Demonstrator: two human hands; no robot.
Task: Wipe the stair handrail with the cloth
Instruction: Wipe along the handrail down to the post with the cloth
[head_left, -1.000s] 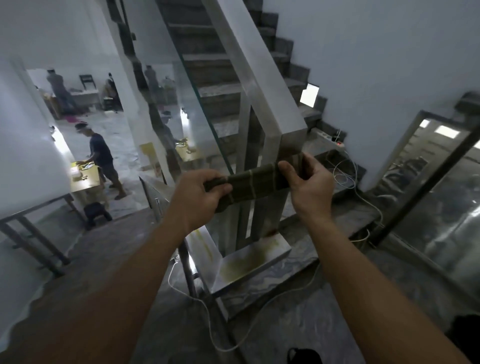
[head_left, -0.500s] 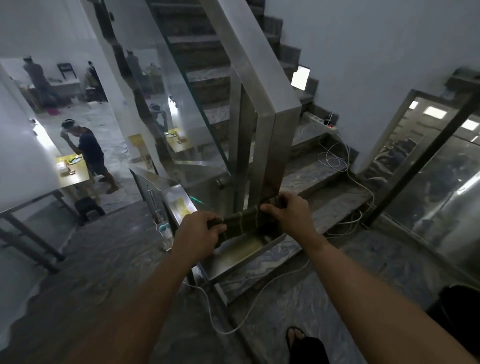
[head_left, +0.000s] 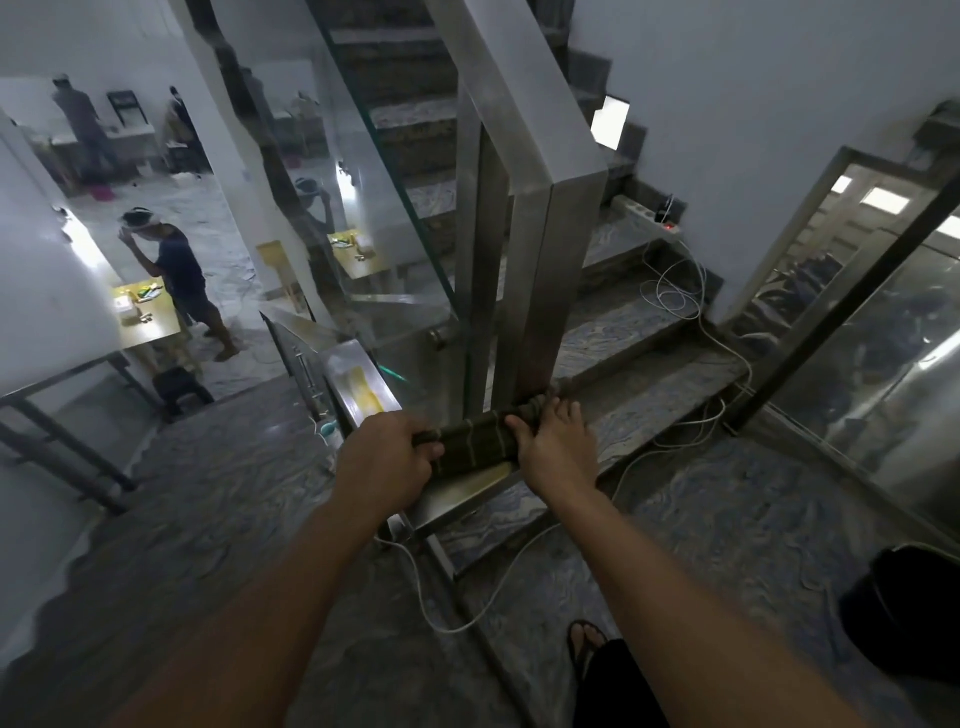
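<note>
A steel stair handrail (head_left: 511, 93) slopes down from the top and turns into a vertical post (head_left: 540, 291) standing on a steel base plate (head_left: 457, 493). A dark green cloth with pale stripes (head_left: 475, 441) is stretched across the foot of the post, just above the base plate. My left hand (head_left: 387, 462) grips the cloth's left end. My right hand (head_left: 553, 441) holds the right end, pressed against the post's lower right side. Part of the cloth is hidden behind my right fingers.
A glass panel (head_left: 363, 218) fills the railing left of the post. Marble steps (head_left: 639, 374) climb to the right, with white cables (head_left: 675, 291) and a power strip (head_left: 649, 221). A person (head_left: 176, 280) stands by a table (head_left: 145, 317) on the left. A glass door frame (head_left: 841, 291) is right; my sandalled foot (head_left: 587, 644) is below.
Both hands have slid the stretched cloth down the post, from near its top corner to its foot by the base plate. The view has tilted downward with them.
</note>
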